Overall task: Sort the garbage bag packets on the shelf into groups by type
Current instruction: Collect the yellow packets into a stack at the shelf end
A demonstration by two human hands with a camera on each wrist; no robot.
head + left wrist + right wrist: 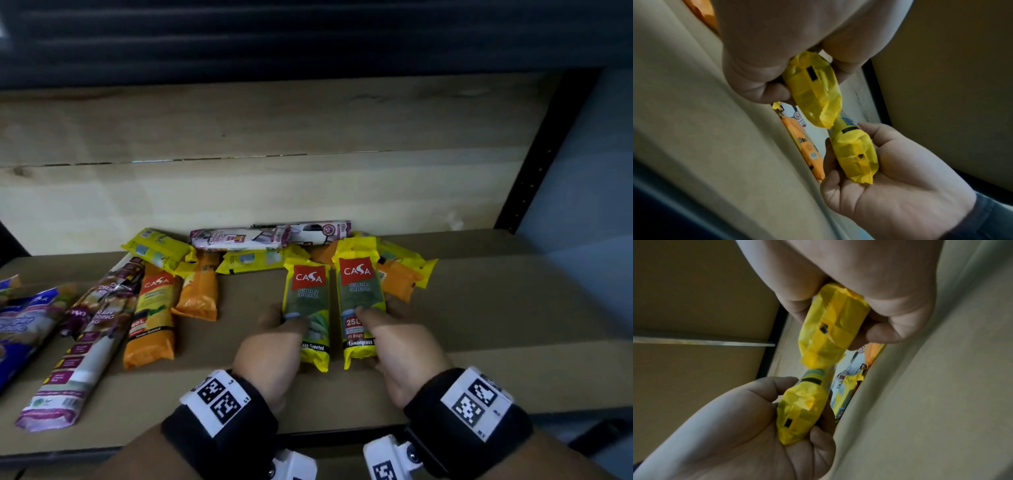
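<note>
Two yellow lemongrass packets with red labels lie side by side, lengthwise, near the front of the shelf [496, 308]. My left hand [274, 339] grips the left yellow packet [308, 301] around its lower half. My right hand [397, 339] grips the right yellow packet [359, 291] the same way. In the left wrist view the left hand [760, 68] wraps the upper packet [813, 91], and the right hand [896, 186] cradles the lower one [855, 155]. In the right wrist view the right hand [879, 305] clasps one packet [830, 331] and the left hand [740, 426] the other [799, 412].
Orange packets [150, 318] [200, 291] [397, 284], more yellow packets [157, 250] [260, 260] and purple-white drawstring packets [85, 342] [270, 233] lie behind and to the left. Blue packets [24, 329] sit far left. A black upright [534, 154] bounds the right.
</note>
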